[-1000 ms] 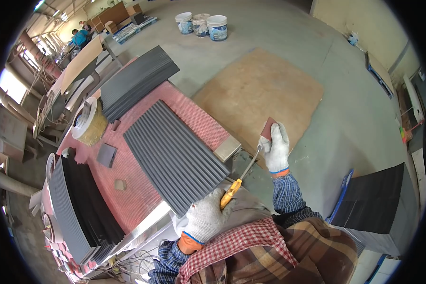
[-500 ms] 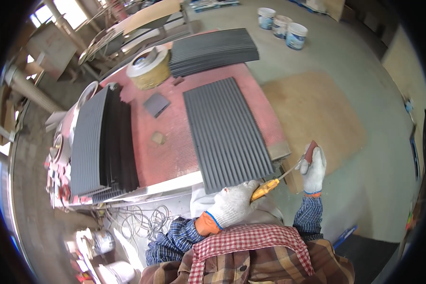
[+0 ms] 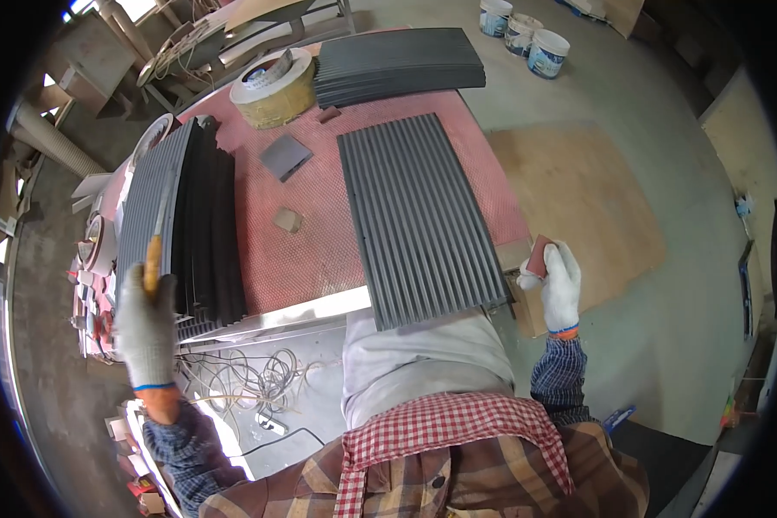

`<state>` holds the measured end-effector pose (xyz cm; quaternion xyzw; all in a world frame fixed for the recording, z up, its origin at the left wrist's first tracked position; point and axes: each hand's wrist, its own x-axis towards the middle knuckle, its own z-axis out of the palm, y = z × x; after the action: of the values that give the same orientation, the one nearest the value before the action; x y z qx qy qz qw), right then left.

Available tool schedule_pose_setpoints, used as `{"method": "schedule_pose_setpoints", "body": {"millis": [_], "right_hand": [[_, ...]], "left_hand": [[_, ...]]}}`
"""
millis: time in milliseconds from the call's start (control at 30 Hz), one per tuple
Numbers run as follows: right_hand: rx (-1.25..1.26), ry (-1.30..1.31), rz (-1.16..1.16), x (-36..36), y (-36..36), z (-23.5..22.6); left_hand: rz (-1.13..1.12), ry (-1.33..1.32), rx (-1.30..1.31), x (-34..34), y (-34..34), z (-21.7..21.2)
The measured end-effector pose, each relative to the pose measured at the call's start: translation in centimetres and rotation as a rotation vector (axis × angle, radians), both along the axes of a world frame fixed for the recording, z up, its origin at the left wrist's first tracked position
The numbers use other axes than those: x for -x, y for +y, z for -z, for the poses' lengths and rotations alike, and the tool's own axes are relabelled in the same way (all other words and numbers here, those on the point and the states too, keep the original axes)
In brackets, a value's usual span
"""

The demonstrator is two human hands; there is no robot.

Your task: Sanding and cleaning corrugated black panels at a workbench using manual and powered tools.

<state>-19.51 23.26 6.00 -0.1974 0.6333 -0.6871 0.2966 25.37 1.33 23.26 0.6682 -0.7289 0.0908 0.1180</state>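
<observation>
My left hand (image 3: 147, 326), in a white glove, grips an orange-handled tool (image 3: 153, 259) and is raised at the left, over the stack of dark ribbed panels (image 3: 181, 233). In its white glove, my right hand (image 3: 559, 285) holds a small reddish-brown sanding block (image 3: 540, 256) at the right end of the red-topped table (image 3: 311, 233). A grey ribbed panel (image 3: 414, 216) lies flat on the table between my hands, its near edge overhanging the table.
A big tape roll (image 3: 276, 86), a second pile of dark panels (image 3: 397, 65), a grey square pad (image 3: 285, 155) and a small block (image 3: 287, 220) lie on the table. A plywood sheet (image 3: 578, 198) lies on the floor, buckets (image 3: 527, 34) beyond. Cables (image 3: 242, 380) hang under the table.
My left hand has swung the orange-handled tool from beside the panel's near right corner far over to the left stack. My right hand stays by the panel's right corner with the block.
</observation>
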Motion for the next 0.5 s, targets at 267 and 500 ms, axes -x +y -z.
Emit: {"method": "schedule_pose_setpoints", "body": {"millis": [267, 500], "right_hand": [[-0.012, -0.03, 0.028, -0.8, -0.6, 1.2], [-0.094, 0.02, -0.118, -3.5, -2.5, 3.0]], "left_hand": [[0.596, -0.196, -0.797, 8.3, 9.2, 5.7], [0.482, -0.143, -0.877, 10.2, 9.9, 7.6]]}}
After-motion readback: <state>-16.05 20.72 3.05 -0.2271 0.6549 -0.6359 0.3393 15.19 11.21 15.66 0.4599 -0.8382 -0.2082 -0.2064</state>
